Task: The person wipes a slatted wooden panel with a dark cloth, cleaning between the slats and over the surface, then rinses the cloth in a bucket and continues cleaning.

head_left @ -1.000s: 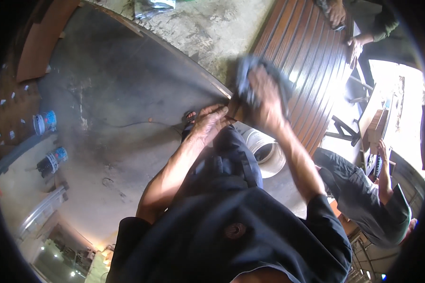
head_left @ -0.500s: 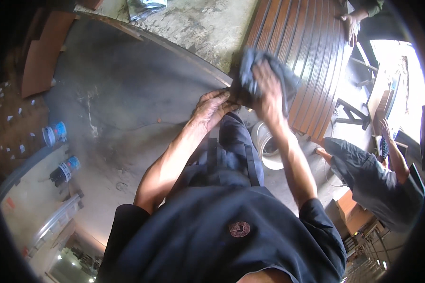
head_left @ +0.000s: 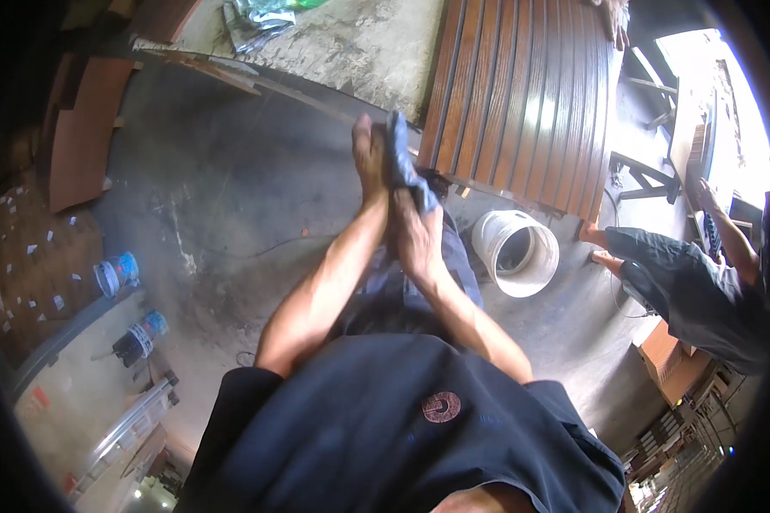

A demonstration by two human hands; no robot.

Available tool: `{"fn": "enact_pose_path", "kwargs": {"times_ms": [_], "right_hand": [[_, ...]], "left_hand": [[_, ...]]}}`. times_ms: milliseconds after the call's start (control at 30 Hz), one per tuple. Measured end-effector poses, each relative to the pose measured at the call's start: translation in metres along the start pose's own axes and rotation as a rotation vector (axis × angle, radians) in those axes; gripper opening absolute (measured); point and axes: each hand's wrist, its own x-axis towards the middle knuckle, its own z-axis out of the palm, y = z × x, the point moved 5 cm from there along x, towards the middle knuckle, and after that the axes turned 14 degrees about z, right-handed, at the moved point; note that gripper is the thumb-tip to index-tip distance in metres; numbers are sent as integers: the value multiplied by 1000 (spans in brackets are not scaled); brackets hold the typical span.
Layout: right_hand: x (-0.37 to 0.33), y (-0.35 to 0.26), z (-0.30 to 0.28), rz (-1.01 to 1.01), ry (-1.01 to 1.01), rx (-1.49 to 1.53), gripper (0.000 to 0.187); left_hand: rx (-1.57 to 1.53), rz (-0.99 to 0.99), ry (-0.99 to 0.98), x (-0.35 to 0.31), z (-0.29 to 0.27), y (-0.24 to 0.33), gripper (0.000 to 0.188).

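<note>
My left hand [head_left: 370, 167] is raised in front of my legs, its fingers pointing away from me and blurred. Against its right side a folded blue-grey cloth [head_left: 406, 162] stands nearly on edge. My right hand [head_left: 417, 238] grips the cloth from the near side, most of its fingers hidden behind the folds. A dark, narrow gap or strip lies between the two hands; what my left hand holds there cannot be made out. Just beyond and to the right lies a grooved, glossy brown wood panel [head_left: 522, 103], apart from both hands.
A white bucket [head_left: 539, 261] stands right of my legs. Ahead is a stained pale tabletop [head_left: 359, 60] with a plastic bag [head_left: 261, 21]. Another person's hand [head_left: 612, 19] rests at the panel's far edge. A second person [head_left: 667, 265] is at right. Blue-labelled buckets [head_left: 115, 274] stand at left.
My right hand has brought the cloth left and nearer, beside my left hand. The cloth, spread wide before, is now narrow and upright. The view has shifted, showing more of the bucket.
</note>
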Motion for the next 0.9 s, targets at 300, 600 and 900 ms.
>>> {"fn": "enact_pose_path", "kwargs": {"times_ms": [300, 600, 900], "right_hand": [[64, -26, 7, 228, -64, 444, 27], [5, -14, 22, 517, -218, 778, 60], [8, -12, 52, 401, -258, 1083, 40]], "left_hand": [[-575, -126, 142, -29, -13, 13, 59], [-568, -316, 177, 5, -75, 40, 81], [145, 216, -35, 3, -65, 66, 84]]}}
